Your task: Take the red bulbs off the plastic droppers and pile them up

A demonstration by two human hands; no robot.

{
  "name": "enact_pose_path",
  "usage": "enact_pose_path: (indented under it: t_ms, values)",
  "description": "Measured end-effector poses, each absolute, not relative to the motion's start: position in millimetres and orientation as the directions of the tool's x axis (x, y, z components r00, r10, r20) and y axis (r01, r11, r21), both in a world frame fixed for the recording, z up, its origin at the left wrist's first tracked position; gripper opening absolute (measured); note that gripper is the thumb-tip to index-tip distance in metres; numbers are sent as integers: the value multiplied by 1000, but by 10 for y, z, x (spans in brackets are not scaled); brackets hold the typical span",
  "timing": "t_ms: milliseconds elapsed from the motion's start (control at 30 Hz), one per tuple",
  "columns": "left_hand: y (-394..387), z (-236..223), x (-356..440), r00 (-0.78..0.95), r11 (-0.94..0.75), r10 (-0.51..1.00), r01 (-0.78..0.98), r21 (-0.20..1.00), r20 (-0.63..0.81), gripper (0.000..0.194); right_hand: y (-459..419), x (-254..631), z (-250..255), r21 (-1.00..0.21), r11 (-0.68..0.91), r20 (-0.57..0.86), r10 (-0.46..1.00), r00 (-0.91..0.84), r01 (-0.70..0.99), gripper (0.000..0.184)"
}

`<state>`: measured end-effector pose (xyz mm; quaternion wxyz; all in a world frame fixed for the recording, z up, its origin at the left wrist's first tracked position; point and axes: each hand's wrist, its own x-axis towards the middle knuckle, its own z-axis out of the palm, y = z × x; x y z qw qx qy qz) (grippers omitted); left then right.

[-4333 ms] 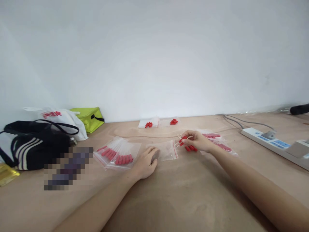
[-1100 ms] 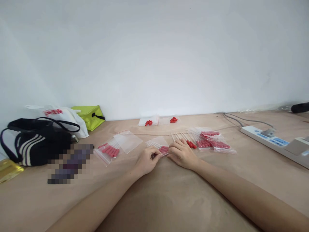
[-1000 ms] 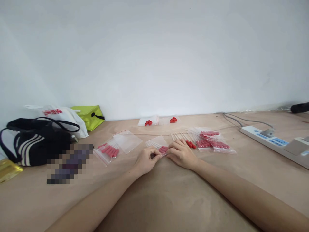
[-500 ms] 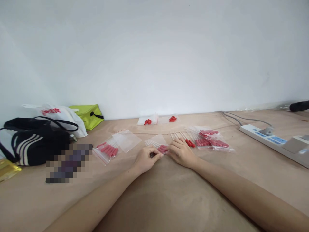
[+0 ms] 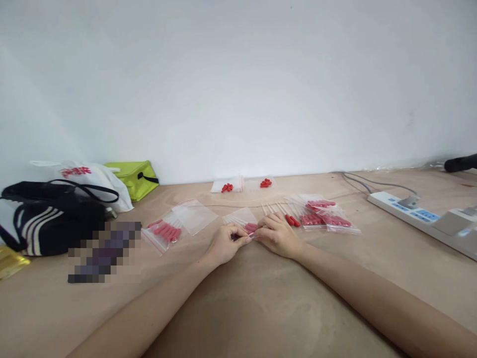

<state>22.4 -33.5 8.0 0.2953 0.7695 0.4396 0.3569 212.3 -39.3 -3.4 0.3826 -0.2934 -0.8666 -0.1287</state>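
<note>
A clear zip-lock bag (image 5: 246, 214) lies between my hands, holding white sticks with thick red ends. My left hand (image 5: 224, 244) pinches the bag's near edge from the left. On the same edge, close to the left fingertips, my right hand (image 5: 280, 237) has its thumb and fingers closed. Just beyond the right hand are loose white sticks with red ends (image 5: 292, 221), partly hidden by its fingers. To the left rests another bag of red-ended sticks (image 5: 167, 232), touching a flat clear bag (image 5: 196, 218). Several filled bags (image 5: 319, 219) overlap on the right.
Small red pieces (image 5: 227, 188) lie on clear bags near the wall. A power strip (image 5: 406, 211) with a grey cable is at the right. On the left are a black bag (image 5: 70, 223), a white plastic bag (image 5: 104, 181), a lime-green case (image 5: 136, 179) and a pixelated patch (image 5: 108, 253).
My fingertips have drawn closer together along the bag's near edge, the right hand shifting slightly left. The whole view has moved slightly; the other things lie as before.
</note>
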Motion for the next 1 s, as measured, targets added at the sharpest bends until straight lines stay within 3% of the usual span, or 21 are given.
enact_pose_path:
  t_ms: [300,600,767,1000]
  values:
    - [-325,70,204,341,-411,901,465,784,270,2,-380,2122,-59,-3,694,753,476,-456,720,12]
    - [-384,101,277,408,-558,825,485,673,391,13,-368,2126,-69,-8,805,737,406,-541,593,18]
    - [-374,86,292,431,-615,787,491,617,442,19,-374,2100,-58,-70,822,766,408,-498,566,19]
    - [-379,105,277,459,-623,777,462,632,431,16,-363,2057,-64,-205,810,727,502,-469,550,19]
